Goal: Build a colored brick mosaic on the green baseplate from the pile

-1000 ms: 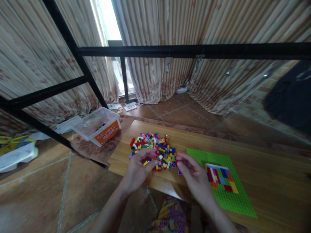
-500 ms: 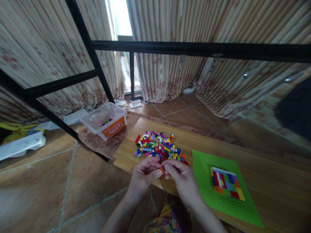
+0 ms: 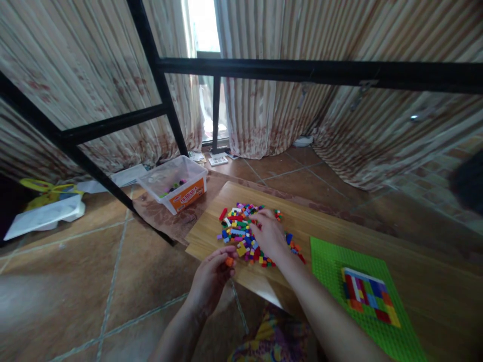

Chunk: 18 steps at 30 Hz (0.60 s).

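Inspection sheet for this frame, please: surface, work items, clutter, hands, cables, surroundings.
Surface: low wooden board over tiled floor.
Work items: pile of small coloured bricks; green baseplate bearing a multicoloured brick patch.
Clutter: clear plastic tub with orange label; white sheet on the floor.
Hands: left hand pinches an orange brick; right hand rests on the pile.
Cables: nothing seen.
Surroundings: black metal frame, striped curtains.

The left hand (image 3: 211, 275) sits low and near the body, fingers (image 3: 225, 262) curled in and pinched together, forearm running down and left. The right hand (image 3: 268, 232) reaches further forward, palm down, fingers spread loosely, forearm stretched diagonally from lower right
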### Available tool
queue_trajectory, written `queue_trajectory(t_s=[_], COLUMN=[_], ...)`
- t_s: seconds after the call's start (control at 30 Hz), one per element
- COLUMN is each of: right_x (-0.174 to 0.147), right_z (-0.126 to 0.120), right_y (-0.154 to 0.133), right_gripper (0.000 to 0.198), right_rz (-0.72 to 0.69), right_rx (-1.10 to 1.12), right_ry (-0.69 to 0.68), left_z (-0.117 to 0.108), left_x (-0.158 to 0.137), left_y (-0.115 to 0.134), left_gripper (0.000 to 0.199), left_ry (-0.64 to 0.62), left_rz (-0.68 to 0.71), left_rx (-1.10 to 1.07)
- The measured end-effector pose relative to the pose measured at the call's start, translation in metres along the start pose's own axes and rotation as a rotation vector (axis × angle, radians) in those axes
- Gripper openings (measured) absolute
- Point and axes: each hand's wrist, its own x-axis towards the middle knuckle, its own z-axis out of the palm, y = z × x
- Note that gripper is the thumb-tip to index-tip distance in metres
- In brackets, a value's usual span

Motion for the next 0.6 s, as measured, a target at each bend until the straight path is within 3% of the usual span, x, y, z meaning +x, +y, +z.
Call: queue_trajectory(t_s=[0.1,0.3,0.47,0.6], right_x=[0.004,0.011,0.001,-0.038], right_z=[0.014,0.026,0.015,0.002], right_y=[-0.011,-0.017,-0.016,-0.028], right_gripper=[0.022,0.02,0.015,0.015], right_rz=[-0.05,-0.017,-0.113,-0.139], right_rx=[-0.134,-0.242,-0.125,0.055], right_ry=[-0.064,-0.107,0.003,0.125], left_z=[-0.002,-0.002,0.0,0.008], left_x=[0.003,0.006,0.005,0.003], left_y=[-0.003,-0.004,-0.002,-0.001], left_gripper=[0.032,0.04,0.043,0.048], left_ry=[0.022,0.053,0.05,0.015], left_rz=[0.01,-0.004,0.006,0.065], left_rx=[0.014,0.04,0.056,0.122])
